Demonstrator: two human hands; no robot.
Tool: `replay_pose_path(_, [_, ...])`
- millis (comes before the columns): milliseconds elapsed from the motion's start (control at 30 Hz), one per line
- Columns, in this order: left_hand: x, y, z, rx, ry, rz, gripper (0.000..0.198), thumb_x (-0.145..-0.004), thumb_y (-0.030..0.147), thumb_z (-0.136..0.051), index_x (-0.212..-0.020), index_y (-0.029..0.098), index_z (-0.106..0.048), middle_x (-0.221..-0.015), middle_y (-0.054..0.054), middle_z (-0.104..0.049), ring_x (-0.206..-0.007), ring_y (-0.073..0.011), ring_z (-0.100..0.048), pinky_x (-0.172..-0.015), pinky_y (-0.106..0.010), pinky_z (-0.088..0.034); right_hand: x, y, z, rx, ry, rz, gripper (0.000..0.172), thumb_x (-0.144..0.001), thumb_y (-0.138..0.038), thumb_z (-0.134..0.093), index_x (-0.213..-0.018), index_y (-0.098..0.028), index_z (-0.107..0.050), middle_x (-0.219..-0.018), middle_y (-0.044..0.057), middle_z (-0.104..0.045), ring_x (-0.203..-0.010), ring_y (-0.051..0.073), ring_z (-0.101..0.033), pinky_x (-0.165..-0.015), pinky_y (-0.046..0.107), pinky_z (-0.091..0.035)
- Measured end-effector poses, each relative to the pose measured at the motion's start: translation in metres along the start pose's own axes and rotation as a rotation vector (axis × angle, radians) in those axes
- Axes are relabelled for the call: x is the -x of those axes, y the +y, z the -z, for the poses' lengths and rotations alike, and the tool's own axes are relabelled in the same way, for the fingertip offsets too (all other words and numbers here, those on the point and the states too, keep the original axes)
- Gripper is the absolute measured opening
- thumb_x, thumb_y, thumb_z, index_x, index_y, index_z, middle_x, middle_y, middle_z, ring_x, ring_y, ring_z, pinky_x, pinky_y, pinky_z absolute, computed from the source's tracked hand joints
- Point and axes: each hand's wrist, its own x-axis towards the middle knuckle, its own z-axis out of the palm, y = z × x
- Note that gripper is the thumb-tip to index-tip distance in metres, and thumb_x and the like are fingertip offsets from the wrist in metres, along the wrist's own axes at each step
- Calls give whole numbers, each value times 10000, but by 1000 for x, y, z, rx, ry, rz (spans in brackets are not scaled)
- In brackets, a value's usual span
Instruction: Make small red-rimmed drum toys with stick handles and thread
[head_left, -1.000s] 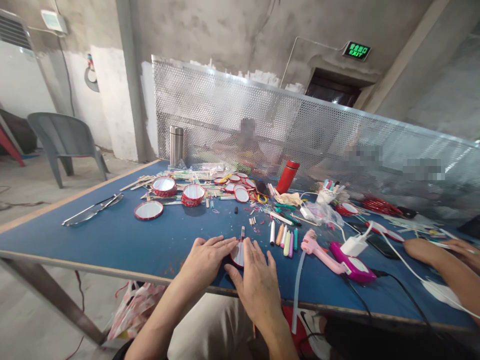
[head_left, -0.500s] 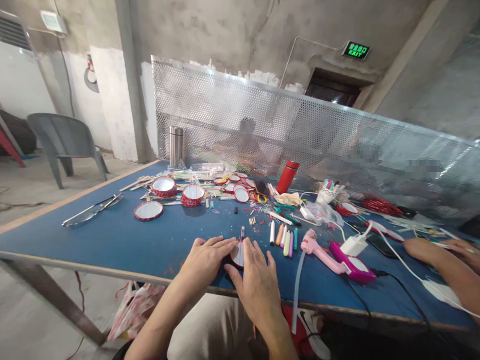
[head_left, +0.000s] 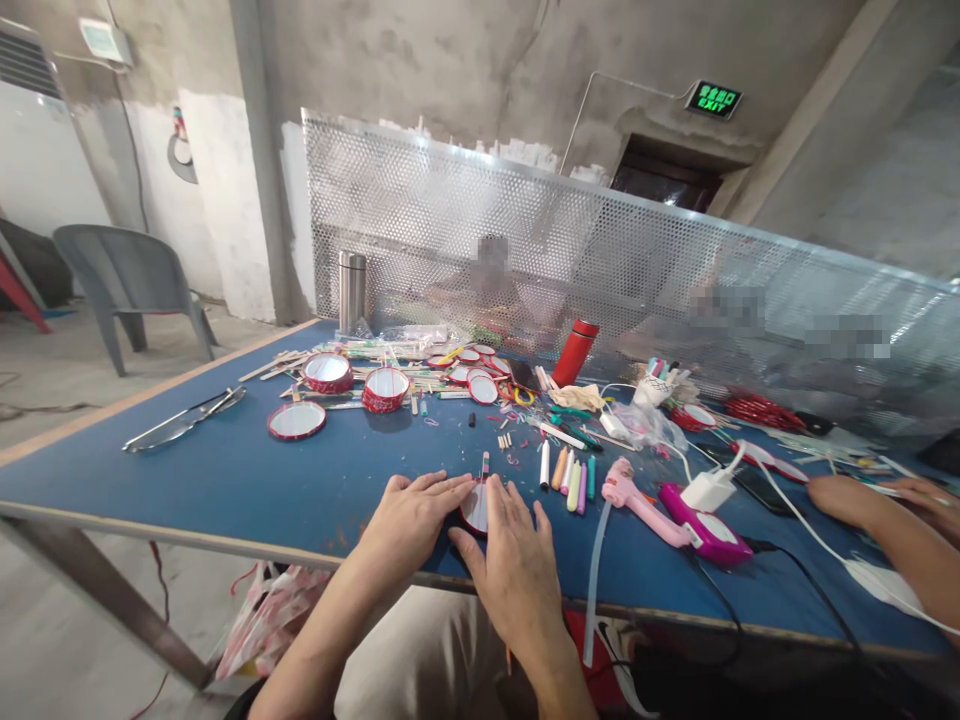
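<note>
A small round white disc with a red rim [head_left: 474,510] lies on the blue table near its front edge, with a short stick end [head_left: 486,462] jutting out beyond it. My left hand [head_left: 420,515] rests over the disc's left side, fingers stretched out flat. Over its right side lies my right hand [head_left: 516,560], fingers extended and the thumb apart. Both hands cover much of the disc. To the right are several markers [head_left: 574,485] and a pink hot glue gun [head_left: 645,505] with a clear glue stick hanging over the table edge.
Stacked red-rimmed discs [head_left: 386,390], a single disc [head_left: 297,421] and glasses [head_left: 184,420] lie left. Wooden sticks spread behind. A red bottle [head_left: 576,353] and steel flask [head_left: 352,292] stand by the perforated screen [head_left: 450,200]. Cables run from a purple power strip [head_left: 705,525]; another person's arm [head_left: 862,510] is at right.
</note>
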Motion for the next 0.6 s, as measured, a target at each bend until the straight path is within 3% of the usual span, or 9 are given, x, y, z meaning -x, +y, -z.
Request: replay_pose_path(600, [1, 2, -1, -28, 13, 3, 417, -953, 184, -386, -1343, 303, -478, -1406, 9, -492, -1258, -244, -497, -848, -391, -406, 0, 1, -1, 19, -4, 5, 643, -930, -514, -392, -1405, -81, -377, -1444, 138, -410, -1318, 325, -376, -1043, 543, -282])
